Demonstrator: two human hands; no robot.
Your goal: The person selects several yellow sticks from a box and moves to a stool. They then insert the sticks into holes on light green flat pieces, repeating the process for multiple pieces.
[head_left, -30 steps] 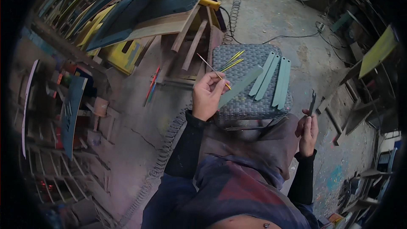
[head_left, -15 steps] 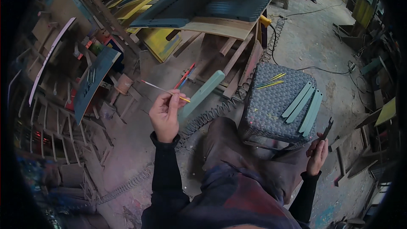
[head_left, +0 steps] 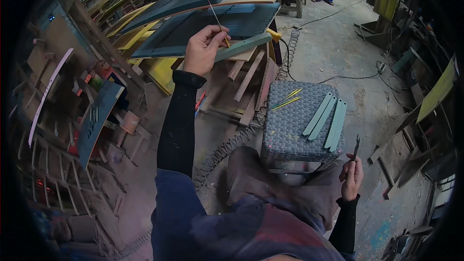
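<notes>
Left hand [head_left: 199, 57], fingers pinching a thin stick [head_left: 215, 15], holds a green strip [head_left: 251, 43]; the right hand's [head_left: 353, 178] fingers close round a slender dark tool [head_left: 356, 146]. Work looks partway: four more strips [head_left: 333, 124] lie near yellow-tipped sticks [head_left: 288, 102] on a woven grey stool [head_left: 285, 135], in a cluttered workshop with a paint-spotted floor [head_left: 355, 63]

From the head, a wide fisheye looks down and forward.
</notes>
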